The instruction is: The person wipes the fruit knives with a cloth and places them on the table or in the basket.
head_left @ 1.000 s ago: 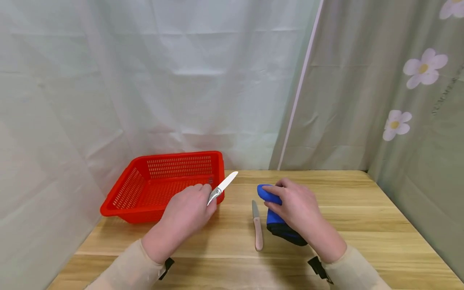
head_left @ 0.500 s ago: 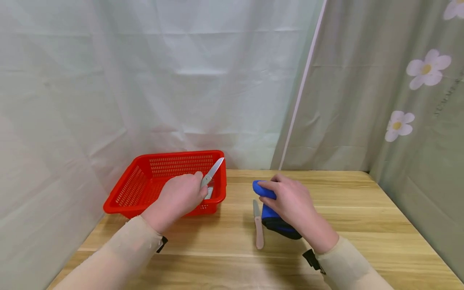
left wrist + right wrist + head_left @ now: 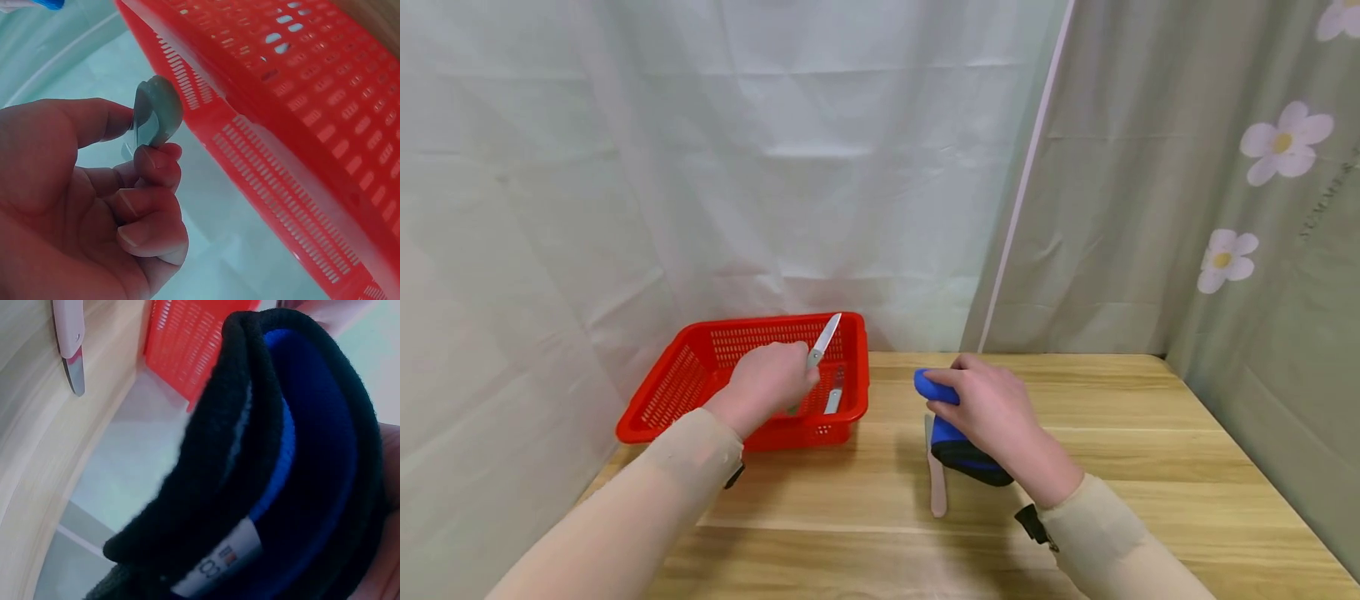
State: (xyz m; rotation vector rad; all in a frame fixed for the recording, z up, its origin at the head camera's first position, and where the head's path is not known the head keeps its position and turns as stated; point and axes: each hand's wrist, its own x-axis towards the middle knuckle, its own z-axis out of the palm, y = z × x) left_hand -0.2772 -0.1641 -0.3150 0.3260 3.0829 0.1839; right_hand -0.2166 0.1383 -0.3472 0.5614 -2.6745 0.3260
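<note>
My left hand (image 3: 767,379) holds a small knife (image 3: 824,337) by its greyish handle over the red basket, blade pointing up and away. In the left wrist view, the handle's end (image 3: 161,111) shows between thumb and fingers, beside the basket. My right hand (image 3: 1000,408) pinches a folded blue cloth with black edging (image 3: 950,428), held just above the table; its folds and a white label (image 3: 225,559) fill much of the right wrist view. Under the cloth's left edge, a second knife with a pale pink handle (image 3: 937,487) lies on the table.
The red slotted plastic basket (image 3: 858,375) stands at the back left of the wooden table (image 3: 850,533). Inside it lies a pale-handled utensil (image 3: 832,402), its kind unclear. Curtains (image 3: 880,167) hang behind and at both sides.
My left hand has carried its knife from the basket's right front corner leftward and back over the basket. My right hand has shifted slightly left with the cloth, closer to the pink-handled knife.
</note>
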